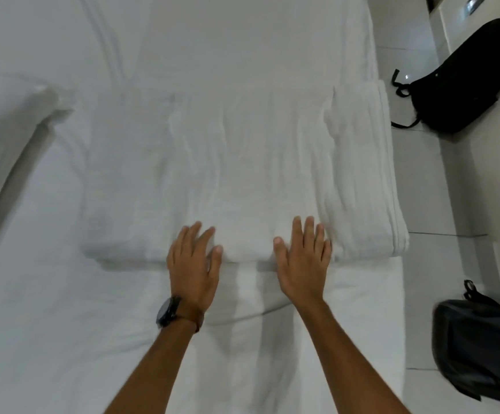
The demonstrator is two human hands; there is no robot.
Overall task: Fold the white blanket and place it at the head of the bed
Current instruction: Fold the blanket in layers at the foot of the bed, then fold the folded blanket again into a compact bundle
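Two hands, left hand [194,264] and right hand [302,261], fingers straight, spread, pressing folded white blanket [242,174] on bed [48,339]

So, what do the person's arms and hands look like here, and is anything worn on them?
Both forearms are bare, with no sleeves in view. The left hand has a dark round wristwatch on a brown strap at the wrist. The right hand wears nothing: no watch, no ring and no glove that the head view shows.
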